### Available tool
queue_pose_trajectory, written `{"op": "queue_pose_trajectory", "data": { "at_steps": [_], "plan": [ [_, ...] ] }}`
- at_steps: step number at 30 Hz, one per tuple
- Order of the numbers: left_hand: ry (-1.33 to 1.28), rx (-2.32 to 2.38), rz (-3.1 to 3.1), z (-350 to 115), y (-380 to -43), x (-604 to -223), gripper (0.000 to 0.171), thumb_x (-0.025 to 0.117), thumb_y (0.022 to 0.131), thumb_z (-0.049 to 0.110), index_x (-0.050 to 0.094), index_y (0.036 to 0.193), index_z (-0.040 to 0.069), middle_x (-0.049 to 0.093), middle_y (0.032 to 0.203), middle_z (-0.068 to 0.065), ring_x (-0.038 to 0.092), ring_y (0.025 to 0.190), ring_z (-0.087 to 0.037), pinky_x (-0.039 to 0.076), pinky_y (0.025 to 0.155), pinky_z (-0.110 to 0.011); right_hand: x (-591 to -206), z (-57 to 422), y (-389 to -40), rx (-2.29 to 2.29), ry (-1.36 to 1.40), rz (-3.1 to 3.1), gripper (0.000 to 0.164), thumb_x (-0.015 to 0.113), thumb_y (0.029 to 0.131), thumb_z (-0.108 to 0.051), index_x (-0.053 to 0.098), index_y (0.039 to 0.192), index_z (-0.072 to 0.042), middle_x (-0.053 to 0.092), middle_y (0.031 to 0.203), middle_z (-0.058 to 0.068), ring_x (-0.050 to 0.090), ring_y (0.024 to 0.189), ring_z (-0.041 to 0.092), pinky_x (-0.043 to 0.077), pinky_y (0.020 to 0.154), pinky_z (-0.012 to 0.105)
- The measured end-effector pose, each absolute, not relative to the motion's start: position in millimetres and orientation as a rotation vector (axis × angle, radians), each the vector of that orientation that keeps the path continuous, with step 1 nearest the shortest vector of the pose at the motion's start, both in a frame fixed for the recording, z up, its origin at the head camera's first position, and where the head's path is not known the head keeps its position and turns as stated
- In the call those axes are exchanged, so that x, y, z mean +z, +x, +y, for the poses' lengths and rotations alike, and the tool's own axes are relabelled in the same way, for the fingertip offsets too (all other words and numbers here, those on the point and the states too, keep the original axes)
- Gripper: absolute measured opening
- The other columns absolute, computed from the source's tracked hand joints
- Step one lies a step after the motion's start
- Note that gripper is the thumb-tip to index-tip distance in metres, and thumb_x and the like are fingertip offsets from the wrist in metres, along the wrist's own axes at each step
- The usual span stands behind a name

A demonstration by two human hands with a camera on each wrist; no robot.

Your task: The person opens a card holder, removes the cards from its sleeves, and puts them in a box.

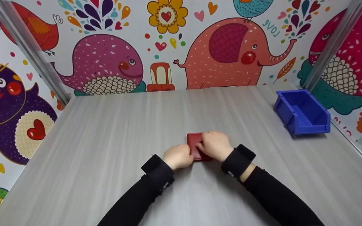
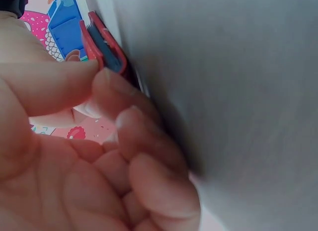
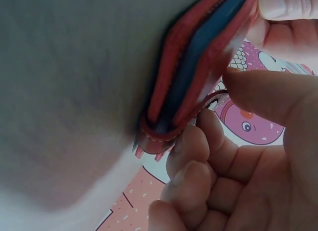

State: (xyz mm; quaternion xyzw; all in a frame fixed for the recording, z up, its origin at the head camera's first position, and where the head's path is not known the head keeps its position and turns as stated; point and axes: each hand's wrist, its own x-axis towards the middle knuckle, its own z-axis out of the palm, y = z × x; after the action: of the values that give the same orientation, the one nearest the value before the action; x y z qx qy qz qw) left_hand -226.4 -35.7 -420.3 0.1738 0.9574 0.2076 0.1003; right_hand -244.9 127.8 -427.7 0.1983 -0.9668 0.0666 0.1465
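Note:
A small red wallet (image 1: 194,139) lies near the middle of the table. My left hand (image 1: 178,156) pinches its lower left edge between thumb and forefinger. Over the wallet's right side, my right hand (image 1: 216,145) pinches a narrow strap (image 3: 216,98) with a metal snap, lifted off the cover. The wallet (image 3: 166,84) stands a little open in the right wrist view, showing dark blue inside its red leather covers. Seen from the left wrist, the left thumb and forefinger grip a corner of the wallet (image 2: 110,42), and the other fingers curl by the tabletop.
A blue plastic bin (image 1: 313,129) sits at the table's right, near the back corner. Printed cartoon panels (image 1: 165,47) wall the table at the back and both sides, with metal posts (image 1: 36,56) at the corners. The tabletop (image 1: 112,125) is pale wood grain.

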Motion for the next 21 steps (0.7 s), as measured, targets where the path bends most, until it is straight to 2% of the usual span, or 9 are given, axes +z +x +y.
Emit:
{"op": "queue_pose_trajectory", "data": {
  "at_steps": [8,14,21],
  "plan": [
    [0.53,0.599,2.825,-36.0,-225.6,-418.9,0.021,0.059,0.085,0.015,0.051,0.067,0.012,0.053,0.069,-0.003,0.047,0.058,-0.019,0.04,0.056,-0.037,-427.1,123.7,-243.4,0.103,0.52,-2.794,0.028,0.07,0.087,-0.023,0.061,0.072,-0.001,0.061,0.066,0.015,0.061,0.059,0.035,0.05,0.048,0.049],
    [0.516,0.615,2.81,-35.9,-225.4,-418.2,0.021,0.059,0.086,0.014,0.05,0.067,0.012,0.052,0.068,-0.002,0.046,0.058,-0.019,0.039,0.055,-0.036,-425.4,123.0,-242.2,0.165,0.559,-2.813,0.022,0.065,0.091,-0.016,0.058,0.074,-0.003,0.059,0.067,0.014,0.061,0.061,0.035,0.051,0.05,0.049],
    [0.514,0.619,2.81,-36.0,-225.5,-418.4,0.023,0.06,0.086,0.016,0.05,0.066,0.013,0.051,0.067,-0.002,0.046,0.058,-0.019,0.039,0.055,-0.036,-427.3,128.5,-247.7,0.326,0.65,-2.813,0.022,0.063,0.091,-0.011,0.055,0.072,-0.004,0.059,0.067,0.015,0.06,0.063,0.038,0.051,0.054,0.051]
  ]
}}
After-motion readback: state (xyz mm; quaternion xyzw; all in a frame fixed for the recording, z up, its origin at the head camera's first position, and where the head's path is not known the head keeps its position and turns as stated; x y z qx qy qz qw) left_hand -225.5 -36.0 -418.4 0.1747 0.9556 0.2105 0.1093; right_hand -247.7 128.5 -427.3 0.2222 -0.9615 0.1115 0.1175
